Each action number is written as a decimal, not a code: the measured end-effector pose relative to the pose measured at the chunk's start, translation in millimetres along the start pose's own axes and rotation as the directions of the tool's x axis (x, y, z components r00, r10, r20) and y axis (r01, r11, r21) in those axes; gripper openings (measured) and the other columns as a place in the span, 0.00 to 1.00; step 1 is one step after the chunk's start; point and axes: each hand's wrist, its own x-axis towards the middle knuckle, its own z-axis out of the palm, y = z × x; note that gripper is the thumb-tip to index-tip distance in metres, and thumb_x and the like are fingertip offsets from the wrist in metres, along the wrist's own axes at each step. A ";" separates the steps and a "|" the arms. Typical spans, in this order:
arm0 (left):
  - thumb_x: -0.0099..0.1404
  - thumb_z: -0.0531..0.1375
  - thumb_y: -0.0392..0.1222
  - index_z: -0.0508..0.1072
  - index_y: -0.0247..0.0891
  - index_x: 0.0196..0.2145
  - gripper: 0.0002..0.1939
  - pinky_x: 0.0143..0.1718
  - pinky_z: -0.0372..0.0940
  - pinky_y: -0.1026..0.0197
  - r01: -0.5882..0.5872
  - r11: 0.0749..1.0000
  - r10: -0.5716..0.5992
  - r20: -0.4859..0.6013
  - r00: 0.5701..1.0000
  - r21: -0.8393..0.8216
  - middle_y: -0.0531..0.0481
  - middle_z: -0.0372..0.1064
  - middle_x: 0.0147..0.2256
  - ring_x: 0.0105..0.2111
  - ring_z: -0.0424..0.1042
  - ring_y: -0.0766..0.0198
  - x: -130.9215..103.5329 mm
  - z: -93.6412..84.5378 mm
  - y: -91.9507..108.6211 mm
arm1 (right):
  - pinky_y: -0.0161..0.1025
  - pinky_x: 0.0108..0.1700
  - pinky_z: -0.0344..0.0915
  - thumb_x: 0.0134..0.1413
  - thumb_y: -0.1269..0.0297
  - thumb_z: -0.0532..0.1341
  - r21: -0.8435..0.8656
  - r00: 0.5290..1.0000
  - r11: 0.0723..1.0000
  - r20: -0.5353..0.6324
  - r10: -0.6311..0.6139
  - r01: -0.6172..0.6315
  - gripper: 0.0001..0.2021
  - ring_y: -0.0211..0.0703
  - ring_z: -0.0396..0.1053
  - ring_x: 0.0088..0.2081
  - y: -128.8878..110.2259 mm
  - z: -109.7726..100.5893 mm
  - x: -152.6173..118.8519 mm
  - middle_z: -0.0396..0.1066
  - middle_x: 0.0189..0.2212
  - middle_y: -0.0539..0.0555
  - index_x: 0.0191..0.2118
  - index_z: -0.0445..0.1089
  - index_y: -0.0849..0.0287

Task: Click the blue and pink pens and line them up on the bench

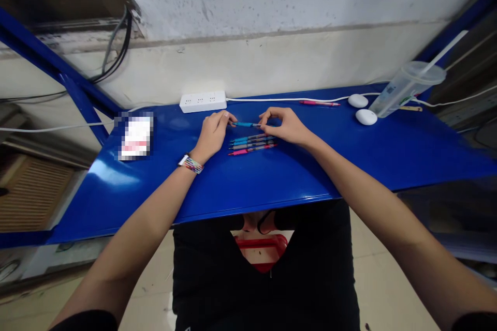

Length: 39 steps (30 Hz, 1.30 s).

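**Op:** Blue pen (pixel 245 124), head view: I've got it pinched at both ends, left hand (pixel 213 133) fingertips closed on one end, right hand (pixel 282 125) fingertips closed on the other, lifted just above the blue metal table (pixel 272 181).

**Spotter:** Best handling?

**Op:** I'd judge light, even pressure, barrel level; smooth plastic slips easily.

**Spotter:** Around it?

**Op:** Three more pens (pixel 252 144) lie in a row just below, slim glossy barrels, teal, grey, pink. Another pink pen (pixel 319 104) rests farther back. White power strip (pixel 203 101), boxy and matte; two rounded white pebble shapes (pixel 362 108); clear plastic cup with straw (pixel 407 88) lying tilted.
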 end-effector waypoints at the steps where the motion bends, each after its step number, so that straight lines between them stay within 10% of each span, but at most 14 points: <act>1: 0.86 0.49 0.55 0.83 0.45 0.43 0.25 0.52 0.69 0.48 -0.020 1.000 0.020 0.007 1.000 0.002 0.47 0.84 0.38 0.42 0.81 0.54 -0.5 -0.5 2.3 | 0.51 0.55 0.74 0.57 0.62 0.71 0.023 1.000 1.000 -0.006 0.014 -0.014 0.05 0.53 0.81 0.47 0.9 -0.2 0.4 0.84 0.38 0.55 0.34 0.76 0.54; 9: 0.75 0.68 0.48 0.84 0.47 0.45 0.06 0.58 0.69 0.45 -0.139 0.986 0.136 0.046 0.990 0.086 0.49 0.85 0.45 0.48 0.80 0.51 -2.4 0.8 16.5 | 0.45 0.43 0.74 0.60 0.57 0.72 0.104 0.998 0.993 -0.021 0.054 -0.052 0.09 0.46 0.77 0.36 1.3 0.0 2.6 0.80 0.32 0.53 0.37 0.75 0.55; 19: 0.73 0.68 0.41 0.82 0.44 0.42 0.02 0.53 0.74 0.48 -0.120 0.992 0.123 -0.085 0.989 0.043 0.48 0.84 0.43 0.45 0.81 0.54 -1.0 1.9 11.2 | 0.46 0.44 0.76 0.59 0.52 0.74 0.290 0.986 0.955 -0.133 0.103 -0.060 0.12 0.45 0.76 0.33 13.2 -2.6 10.7 0.77 0.29 0.52 0.35 0.78 0.53; 33: 0.76 0.63 0.45 0.78 0.44 0.42 0.05 0.49 0.72 0.52 -0.067 0.998 0.067 -0.042 0.997 0.006 0.49 0.82 0.41 0.42 0.78 0.56 -0.2 -0.1 7.2 | 0.42 0.35 0.77 0.50 0.46 0.80 0.397 0.974 0.910 -0.134 0.184 -0.117 0.20 0.42 0.76 0.31 17.2 -5.7 10.3 0.81 0.31 0.53 0.40 0.83 0.55; 39: 0.83 0.55 0.56 0.75 0.43 0.33 0.22 0.39 0.67 0.54 -0.042 0.999 0.042 -0.006 0.999 -0.017 0.50 0.76 0.30 0.31 0.73 0.59 -1.3 -1.8 6.8 | 0.44 0.39 0.79 0.49 0.50 0.81 0.415 0.982 0.907 -0.127 0.139 -0.075 0.19 0.43 0.78 0.33 19.2 -3.6 10.2 0.83 0.33 0.54 0.41 0.84 0.56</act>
